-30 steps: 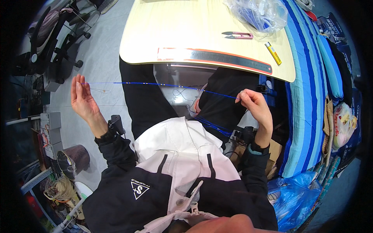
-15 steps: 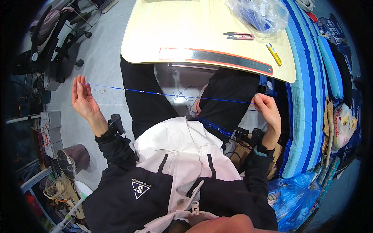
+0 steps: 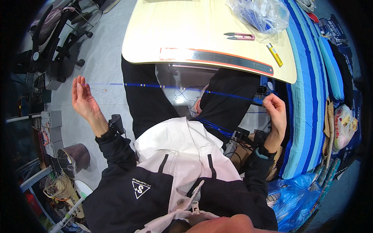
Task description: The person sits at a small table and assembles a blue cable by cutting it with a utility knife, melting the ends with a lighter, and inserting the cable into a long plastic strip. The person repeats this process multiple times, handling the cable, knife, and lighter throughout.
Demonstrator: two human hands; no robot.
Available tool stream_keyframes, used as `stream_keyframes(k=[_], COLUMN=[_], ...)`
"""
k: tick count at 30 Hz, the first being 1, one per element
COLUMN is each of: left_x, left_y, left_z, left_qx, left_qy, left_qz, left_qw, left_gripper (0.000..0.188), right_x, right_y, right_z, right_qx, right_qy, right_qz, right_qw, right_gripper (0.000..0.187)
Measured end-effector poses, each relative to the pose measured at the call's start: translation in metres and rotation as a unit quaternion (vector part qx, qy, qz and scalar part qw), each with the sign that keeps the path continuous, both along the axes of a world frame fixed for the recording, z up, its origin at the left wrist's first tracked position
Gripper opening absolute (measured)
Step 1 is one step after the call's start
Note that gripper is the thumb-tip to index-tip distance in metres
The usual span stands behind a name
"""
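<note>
- Head view: a blue beaded cord [image 3: 162, 86] stretches above our black trousers [image 3: 145, 106].
- It looks light, limp and easily tangled; bead-free stretches seem best to grip.
- Our left hand [image 3: 84, 98] and right hand [image 3: 276, 110] pinch it, well apart.
- Our right hand sits farther right than a second ago.

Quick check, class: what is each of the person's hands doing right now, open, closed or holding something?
Left hand: closed, thumb against straightened fingers, holding the blue cord.
Right hand: closed, fingertips pinching the same cord.
</note>
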State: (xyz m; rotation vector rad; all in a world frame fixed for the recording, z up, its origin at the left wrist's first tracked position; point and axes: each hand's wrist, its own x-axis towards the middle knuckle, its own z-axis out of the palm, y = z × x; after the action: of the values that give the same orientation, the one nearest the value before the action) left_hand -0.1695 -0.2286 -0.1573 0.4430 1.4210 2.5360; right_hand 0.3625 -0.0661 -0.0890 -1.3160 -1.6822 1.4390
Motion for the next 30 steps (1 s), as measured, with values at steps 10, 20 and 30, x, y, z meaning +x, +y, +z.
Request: stream_keyframes(k=[10, 20, 30], left_x=[0.005, 0.009, -0.002], left_y=[-0.002, 0.003, 0.047], left_z=[0.008, 0.010, -0.005], left_qx=[0.018, 0.033, 0.003], left_qy=[-0.013, -0.009, -0.029], left_qz=[0.015, 0.001, -0.012], left_qw=[1.000, 0.999, 1.000], left_gripper=[0.027, 0.024, 0.026], right_x=[0.013, 0.006, -0.028], right_y=[-0.007, 0.000, 0.044], right_z=[0.002, -0.001, -0.021], right_qx=[0.092, 0.152, 0.210], right_qy=[0.047, 0.093, 0.057], right_qz=[-0.079, -0.133, -0.180], right_qw=[0.992, 0.975, 0.959], right_gripper=[0.012, 0.013, 0.015])
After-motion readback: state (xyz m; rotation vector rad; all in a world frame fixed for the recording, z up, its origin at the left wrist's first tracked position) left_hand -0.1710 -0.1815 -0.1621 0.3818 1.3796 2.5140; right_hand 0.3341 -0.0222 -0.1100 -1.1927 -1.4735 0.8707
